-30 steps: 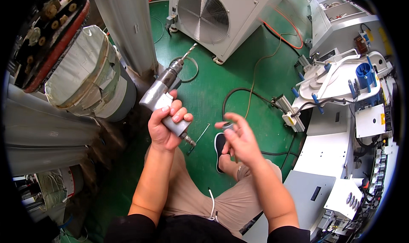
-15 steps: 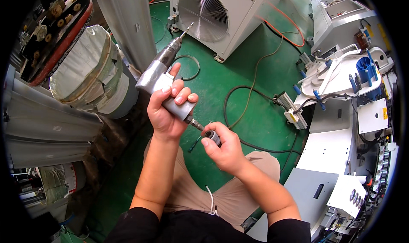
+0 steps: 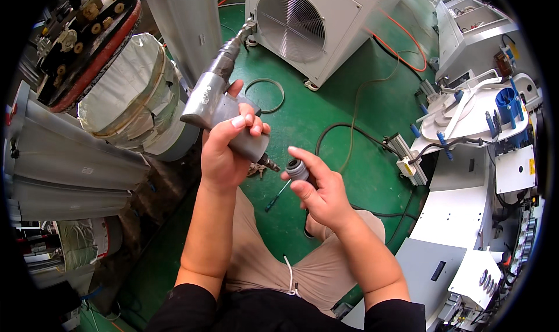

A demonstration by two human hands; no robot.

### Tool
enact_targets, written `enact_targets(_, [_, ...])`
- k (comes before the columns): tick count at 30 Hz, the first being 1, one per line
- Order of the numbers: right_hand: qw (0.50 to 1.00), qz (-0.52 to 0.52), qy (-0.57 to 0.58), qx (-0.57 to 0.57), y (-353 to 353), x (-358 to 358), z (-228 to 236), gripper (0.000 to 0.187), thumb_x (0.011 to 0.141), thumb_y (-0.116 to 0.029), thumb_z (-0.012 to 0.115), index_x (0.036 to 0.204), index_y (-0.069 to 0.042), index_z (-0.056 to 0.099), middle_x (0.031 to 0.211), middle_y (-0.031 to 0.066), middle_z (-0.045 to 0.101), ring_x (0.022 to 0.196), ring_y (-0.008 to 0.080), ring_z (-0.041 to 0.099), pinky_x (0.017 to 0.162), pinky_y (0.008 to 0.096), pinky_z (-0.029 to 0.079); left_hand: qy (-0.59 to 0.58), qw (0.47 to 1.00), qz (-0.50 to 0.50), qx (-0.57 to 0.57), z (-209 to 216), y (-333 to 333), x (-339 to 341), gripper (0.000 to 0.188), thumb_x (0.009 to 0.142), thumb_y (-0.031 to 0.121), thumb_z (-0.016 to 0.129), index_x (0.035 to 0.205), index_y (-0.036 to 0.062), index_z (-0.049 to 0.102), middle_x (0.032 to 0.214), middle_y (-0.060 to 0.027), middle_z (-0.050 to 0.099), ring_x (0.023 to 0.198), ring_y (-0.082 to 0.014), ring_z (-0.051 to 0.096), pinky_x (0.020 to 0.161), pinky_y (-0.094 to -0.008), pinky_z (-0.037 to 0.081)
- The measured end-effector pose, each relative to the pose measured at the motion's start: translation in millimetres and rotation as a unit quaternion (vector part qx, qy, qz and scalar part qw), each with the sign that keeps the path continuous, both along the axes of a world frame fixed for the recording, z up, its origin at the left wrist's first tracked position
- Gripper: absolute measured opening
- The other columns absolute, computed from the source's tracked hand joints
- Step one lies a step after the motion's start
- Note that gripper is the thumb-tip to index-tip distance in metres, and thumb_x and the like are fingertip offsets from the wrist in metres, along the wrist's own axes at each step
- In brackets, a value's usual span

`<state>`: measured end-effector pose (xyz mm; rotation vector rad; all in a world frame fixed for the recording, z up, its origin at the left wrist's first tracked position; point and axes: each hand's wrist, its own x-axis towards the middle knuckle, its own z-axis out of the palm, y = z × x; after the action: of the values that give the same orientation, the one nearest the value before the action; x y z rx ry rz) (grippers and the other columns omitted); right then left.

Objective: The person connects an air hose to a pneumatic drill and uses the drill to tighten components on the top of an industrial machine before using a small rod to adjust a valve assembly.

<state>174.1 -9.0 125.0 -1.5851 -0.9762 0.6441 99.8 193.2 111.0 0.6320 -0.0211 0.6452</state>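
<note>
My left hand [image 3: 228, 151] is wrapped around the handle of a silver pistol-shaped air drill [image 3: 204, 99]. A drill bit [image 3: 247, 28] in its chuck points up and away. At the handle's lower end, a metal air nipple [image 3: 269, 162] sticks out toward my right hand [image 3: 324, 192]. Thumb and fingers of that hand hold a short grey ridged cylindrical fitting [image 3: 297, 169], its round open end showing. A small gap separates the fitting from the nipple.
A screwdriver [image 3: 276, 198] lies on the green floor [image 3: 303, 116] beyond my knees. Ahead stands a white fan unit [image 3: 343, 23]. A black hose [image 3: 326, 131] curves across the floor. Wrapped drums [image 3: 125, 93] stand at left; white machine panels [image 3: 448, 204] line the right.
My right hand has drawn the grey fitting away from the drill's nipple, to the right and upward. The nipple's tip now shows bare. My left hand still grips the drill.
</note>
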Motion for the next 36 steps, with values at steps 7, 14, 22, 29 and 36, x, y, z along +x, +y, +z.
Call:
enact_targets(7, [0.995, -0.053, 0.012, 0.086, -10.6, 4.5, -16.5, 0.053, 0.101, -0.033, 0.061, 0.144, -0.004, 0.05, 0.101, 0.0024, 0.062, 0.085, 0.0099, 0.056, 0.078, 0.0247, 0.047, 0.247, 0.968, -0.016, 0.05, -53.7, -9.0, -4.4, 0.057, 0.089, 0.017, 0.074, 0.134, 0.0001, 0.043, 0.098, -0.0061, 0.062, 0.094, -0.0181, 0.064, 0.074, -0.0332, 0.055])
enact_targets(14, [0.965, -0.063, -0.125, 0.221, -32.5, -0.9, 2.7, 0.065, 0.092, -0.05, 0.069, 0.125, 0.005, 0.061, 0.091, 0.0053, 0.061, 0.072, 0.0119, 0.053, 0.063, 0.0254, 0.043, 0.419, 0.861, 0.183, 0.222, -172.8, -65.3, -10.3, 0.055, 0.082, 0.009, 0.079, 0.127, -0.0021, 0.049, 0.1, -0.0088, 0.068, 0.089, -0.0148, 0.065, 0.082, -0.0314, 0.053])
enact_targets(22, [0.961, -0.091, -0.187, 0.184, -27.2, -8.9, 20.9, 0.043, 0.088, -0.03, 0.076, 0.114, 0.003, 0.065, 0.083, 0.0059, 0.063, 0.065, 0.0114, 0.054, 0.057, 0.0248, 0.043, 0.377, 0.899, 0.204, 0.088, -150.2, -54.1, -16.8, 0.027, 0.086, 0.005, 0.072, 0.11, 0.0, 0.06, 0.092, -0.0037, 0.065, 0.08, -0.0094, 0.059, 0.072, -0.0259, 0.049])
enact_targets(29, [0.981, -0.157, -0.099, 0.051, -21.2, -13.7, 10.6, 0.031, 0.088, -0.024, 0.069, 0.108, -0.001, 0.065, 0.08, 0.0023, 0.062, 0.067, 0.0088, 0.055, 0.06, 0.0246, 0.046, 0.109, 0.952, -0.007, -0.287, -86.0, -38.7, -10.6, 0.043, 0.102, 0.029, 0.059, 0.137, 0.0068, 0.049, 0.113, -0.0085, 0.065, 0.084, -0.0153, 0.061, 0.084, -0.0385, 0.055])
enact_targets(36, [0.984, -0.137, -0.109, -0.01, -20.1, -9.1, -9.1, 0.028, 0.088, -0.019, 0.07, 0.107, 0.001, 0.064, 0.084, 0.0067, 0.065, 0.07, 0.0127, 0.061, 0.064, 0.0279, 0.05, -0.092, 0.95, -0.098, -0.282, -15.0, -21.7, 8.0, 0.054, 0.09, 0.013, 0.055, 0.143, 0.0078, 0.048, 0.086, -0.0026, 0.055, 0.081, -0.0162, 0.057, 0.093, -0.0465, 0.047])
